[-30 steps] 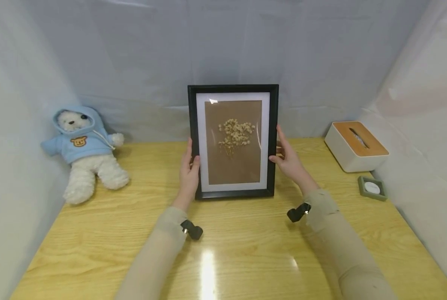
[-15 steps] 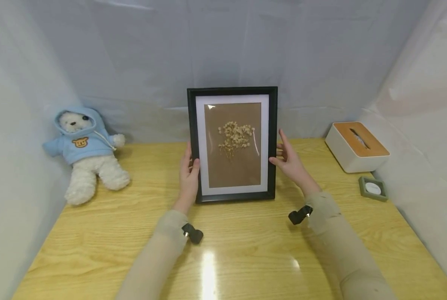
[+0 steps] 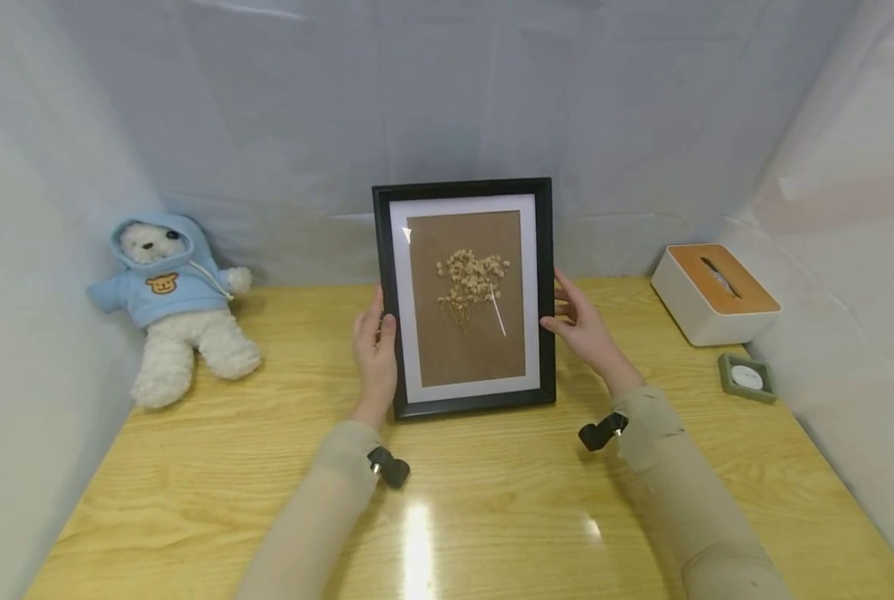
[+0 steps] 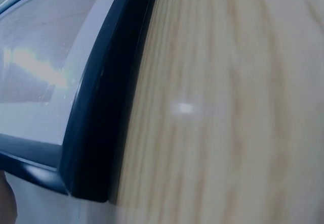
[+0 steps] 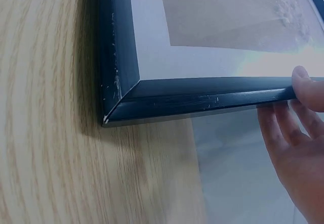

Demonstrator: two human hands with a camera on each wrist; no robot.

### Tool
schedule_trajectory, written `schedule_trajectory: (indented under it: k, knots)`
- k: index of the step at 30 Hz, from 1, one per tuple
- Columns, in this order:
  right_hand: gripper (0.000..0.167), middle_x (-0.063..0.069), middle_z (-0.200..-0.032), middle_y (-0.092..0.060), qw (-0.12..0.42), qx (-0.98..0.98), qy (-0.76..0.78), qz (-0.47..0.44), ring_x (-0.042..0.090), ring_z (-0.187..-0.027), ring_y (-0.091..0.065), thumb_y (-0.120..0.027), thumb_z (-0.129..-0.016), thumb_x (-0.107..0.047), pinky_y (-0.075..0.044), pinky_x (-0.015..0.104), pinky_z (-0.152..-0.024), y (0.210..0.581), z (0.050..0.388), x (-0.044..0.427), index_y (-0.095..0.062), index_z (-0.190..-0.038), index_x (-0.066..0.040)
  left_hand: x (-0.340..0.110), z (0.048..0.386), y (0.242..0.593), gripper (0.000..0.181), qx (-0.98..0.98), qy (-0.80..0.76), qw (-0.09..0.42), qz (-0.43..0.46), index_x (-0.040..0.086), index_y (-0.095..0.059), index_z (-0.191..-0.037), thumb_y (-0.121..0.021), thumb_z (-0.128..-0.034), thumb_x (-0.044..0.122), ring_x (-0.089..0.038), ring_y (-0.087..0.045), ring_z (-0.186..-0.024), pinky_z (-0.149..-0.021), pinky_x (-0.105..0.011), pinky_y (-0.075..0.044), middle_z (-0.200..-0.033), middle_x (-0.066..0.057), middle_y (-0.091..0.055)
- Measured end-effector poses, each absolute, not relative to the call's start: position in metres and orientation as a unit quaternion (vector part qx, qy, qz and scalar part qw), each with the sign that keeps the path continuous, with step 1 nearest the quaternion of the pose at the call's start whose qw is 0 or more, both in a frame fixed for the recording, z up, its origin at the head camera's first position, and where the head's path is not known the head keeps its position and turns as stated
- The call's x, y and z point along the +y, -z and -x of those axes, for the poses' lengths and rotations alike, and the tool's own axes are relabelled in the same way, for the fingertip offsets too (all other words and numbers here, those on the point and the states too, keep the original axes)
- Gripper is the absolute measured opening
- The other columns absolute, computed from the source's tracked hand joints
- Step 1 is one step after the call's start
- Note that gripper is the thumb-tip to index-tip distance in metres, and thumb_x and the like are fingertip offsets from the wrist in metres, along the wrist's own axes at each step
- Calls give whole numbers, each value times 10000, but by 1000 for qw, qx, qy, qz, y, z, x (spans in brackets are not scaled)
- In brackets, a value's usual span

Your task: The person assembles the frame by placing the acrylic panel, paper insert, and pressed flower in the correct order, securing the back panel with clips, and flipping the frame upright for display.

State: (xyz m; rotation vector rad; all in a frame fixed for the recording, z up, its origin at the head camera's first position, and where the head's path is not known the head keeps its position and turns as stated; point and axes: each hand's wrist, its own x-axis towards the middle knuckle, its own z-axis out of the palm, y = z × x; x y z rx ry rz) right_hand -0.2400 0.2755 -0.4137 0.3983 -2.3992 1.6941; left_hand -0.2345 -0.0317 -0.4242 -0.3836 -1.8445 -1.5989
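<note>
A black picture frame (image 3: pixel 469 404) with a white mat and dried flowers on a brown backing stands near the middle of the table, slightly tilted sideways in the head view. My left hand (image 3: pixel 375 362) grips its left side, thumb at the front edge. On the opposite side my right hand (image 3: pixel 585 333) holds the frame, with the thumb in front and fingers behind, as the right wrist view also shows with the hand (image 5: pixel 304 128). The left wrist view catches the frame's lower corner (image 4: pixel 93 148) and only a sliver of the hand (image 4: pixel 6 204).
On the left, a white plush bear (image 3: pixel 165 300) in a blue hoodie leans against the wall. At the right stand a tissue box (image 3: pixel 690 300) with an orange lid and a small green dish (image 3: pixel 739 392) holding a white round piece. A grey sheet (image 3: pixel 461 92) hangs behind the wooden table (image 3: pixel 491 517).
The picture frame has moved slightly down and toward me in the head view and turned a little, its right side now higher at the bottom. Both hands have kept their hold.
</note>
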Motion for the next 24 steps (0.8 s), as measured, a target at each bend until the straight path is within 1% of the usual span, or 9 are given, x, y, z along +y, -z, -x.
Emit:
schedule_trajectory:
  k: [4, 6, 12, 14, 16, 21, 23, 24]
  knots:
    - [791, 283, -1357, -413, 83, -804, -573, -131, 413, -1111, -509, -575, -901, 82, -485, 274, -893, 412, 239, 275, -154, -1537, -124, -38, 236, 425, 430, -694, 628, 305, 172, -77, -436, -1358, -511, -935, -69, -110, -460, -903, -770, -189, -410, -1046, -284, -504]
    - [789, 281, -1353, -414, 81, -803, -576, -129, 404, -1107, -510, -574, -898, 84, -482, 224, -866, 411, 238, 274, -158, -1537, -122, -41, 236, 424, 440, -694, 633, 291, 183, -83, -423, -1363, -511, -932, -74, -124, -472, -897, -765, -185, -422, -1057, -298, -506]
    - [777, 327, -1318, -409, 91, -796, -582, -138, 429, -1058, -507, -567, -879, 137, -486, 161, -791, 398, 227, 267, -162, -1519, -38, -46, 235, 420, 486, -705, 629, 264, 195, -67, -419, -1382, -548, -914, -72, -164, -510, -907, -791, -188, -452, -1112, -303, -514]
    - [776, 331, -1319, -405, 94, -796, -582, -138, 433, -1059, -501, -565, -879, 137, -476, 139, -781, 396, 225, 267, -164, -1519, -39, -45, 234, 418, 498, -703, 633, 259, 194, -62, -421, -1384, -553, -904, -88, -170, -512, -906, -788, -189, -461, -1114, -300, -512]
    - [785, 320, -1331, -402, 98, -797, -580, -139, 416, -1064, -500, -572, -882, 123, -473, 134, -786, 398, 225, 268, -166, -1526, -68, -45, 232, 417, 502, -698, 640, 257, 193, -64, -423, -1381, -551, -897, -106, -170, -507, -902, -783, -186, -466, -1111, -303, -508]
    - [831, 269, -1349, -409, 122, -797, -575, -137, 350, -1072, -499, -606, -878, 75, -478, 211, -852, 411, 230, 274, -156, -1538, -157, -43, 232, 415, 501, -678, 657, 262, 200, -80, -419, -1371, -553, -890, -120, -160, -482, -904, -777, -179, -468, -1117, -311, -491]
    - [835, 255, -1349, -411, 133, -797, -573, -139, 328, -1068, -496, -614, -881, 56, -475, 258, -875, 413, 231, 275, -149, -1538, -169, -43, 233, 415, 499, -671, 661, 266, 205, -91, -412, -1368, -550, -889, -124, -149, -472, -905, -773, -174, -462, -1119, -309, -485]
    - [833, 247, -1348, -412, 137, -795, -574, -138, 322, -1066, -497, -615, -881, 50, -471, 250, -874, 414, 231, 275, -155, -1538, -175, -42, 233, 414, 497, -669, 661, 269, 206, -97, -409, -1365, -546, -889, -129, -147, -469, -906, -772, -172, -458, -1125, -312, -483]
